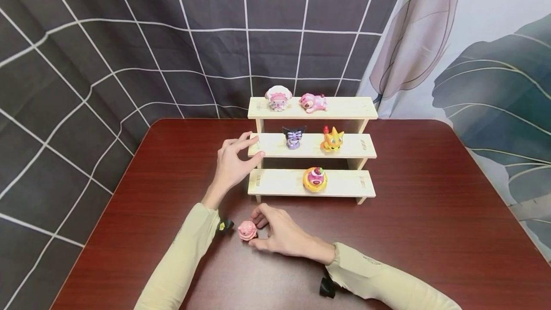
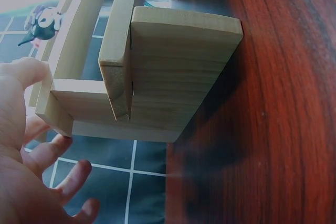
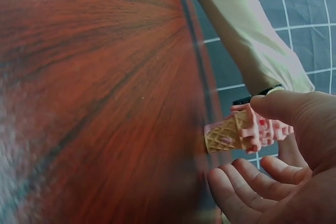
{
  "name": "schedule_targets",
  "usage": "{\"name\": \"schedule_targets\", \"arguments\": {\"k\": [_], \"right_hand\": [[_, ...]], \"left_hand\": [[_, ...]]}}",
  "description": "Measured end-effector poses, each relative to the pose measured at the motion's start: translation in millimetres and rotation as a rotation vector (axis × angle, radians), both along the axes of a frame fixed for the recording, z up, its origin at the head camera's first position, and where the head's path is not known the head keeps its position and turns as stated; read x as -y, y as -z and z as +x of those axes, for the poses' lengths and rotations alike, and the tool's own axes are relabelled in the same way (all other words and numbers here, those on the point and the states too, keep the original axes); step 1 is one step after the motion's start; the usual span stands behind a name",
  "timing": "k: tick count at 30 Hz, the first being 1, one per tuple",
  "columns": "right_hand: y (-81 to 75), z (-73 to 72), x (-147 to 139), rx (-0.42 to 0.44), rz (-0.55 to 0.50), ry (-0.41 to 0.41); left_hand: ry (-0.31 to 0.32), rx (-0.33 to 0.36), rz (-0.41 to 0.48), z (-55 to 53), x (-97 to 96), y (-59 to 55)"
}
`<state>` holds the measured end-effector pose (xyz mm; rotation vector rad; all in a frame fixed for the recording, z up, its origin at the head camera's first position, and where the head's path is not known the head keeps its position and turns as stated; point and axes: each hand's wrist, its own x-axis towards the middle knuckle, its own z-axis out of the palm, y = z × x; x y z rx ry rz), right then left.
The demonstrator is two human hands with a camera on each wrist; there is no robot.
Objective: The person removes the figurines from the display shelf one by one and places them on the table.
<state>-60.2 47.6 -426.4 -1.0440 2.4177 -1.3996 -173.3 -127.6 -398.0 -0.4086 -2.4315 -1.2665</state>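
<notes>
Your right grip (image 1: 286, 236) is spread beside the pink ice-cream figure (image 1: 247, 230), which stands upright on the table (image 1: 430, 214); a careless fingertip would likely topple it. Your left sleeve (image 1: 185, 252) obstructs its left side. Your left grip (image 1: 232, 162) pinches the end of the middle shelf (image 1: 272, 145); uneven pressure could jolt the purple figure (image 1: 294, 138) and yellow figure (image 1: 333, 141) there. The doughnut-like figure (image 1: 315, 181) sits below them; two pink-and-white figures (image 1: 278, 99) occupy the top shelf (image 1: 350, 107).
</notes>
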Motion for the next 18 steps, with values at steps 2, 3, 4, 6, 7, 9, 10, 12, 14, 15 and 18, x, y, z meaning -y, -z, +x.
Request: {"name": "schedule_targets", "arguments": {"k": [2,3,4,6,7,9,10,12,14,15,18], "right_hand": [[-1.8,0.1,-2,0.002,0.004,0.002],[-2.9,0.2,-3,0.003,0.005,0.004],[-4.1,0.2,-4,0.004,0.004,0.005],[-6.9,0.2,-6,0.006,0.003,0.006],[-8.3,0.2,-7,0.006,0.001,0.007],[-9.7,-0.1,-9,0.004,-0.003,0.007],[-10.3,-0.3,-10,0.001,-0.006,0.007],[-11.6,-0.5,-12,-0.004,-0.013,0.006],[-13.3,-0.9,-13,-0.015,-0.016,0.003],[-14.6,-1.2,-15,-0.021,-0.018,0.001],[-19.9,-2.6,-19,-0.025,-0.029,-0.012]], "left_hand": [[0.001,-0.003,0.000,0.1,0.0,0.2],[0.001,-0.005,-0.001,0.1,0.1,0.4],[-0.001,-0.007,-0.002,0.0,0.2,0.5],[-0.002,-0.009,0.000,-0.3,0.4,1.0],[-0.004,-0.009,0.001,-0.5,0.6,1.2],[-0.006,-0.010,0.000,-1.0,0.9,1.9],[-0.006,-0.011,-0.001,-1.4,0.8,2.3],[-0.007,-0.011,-0.002,-1.7,0.8,2.9],[-0.007,-0.009,-0.006,-1.8,0.5,3.2],[-0.008,-0.008,-0.006,-1.9,0.5,3.4],[-0.010,-0.001,-0.007,-1.6,0.3,3.0]]}}
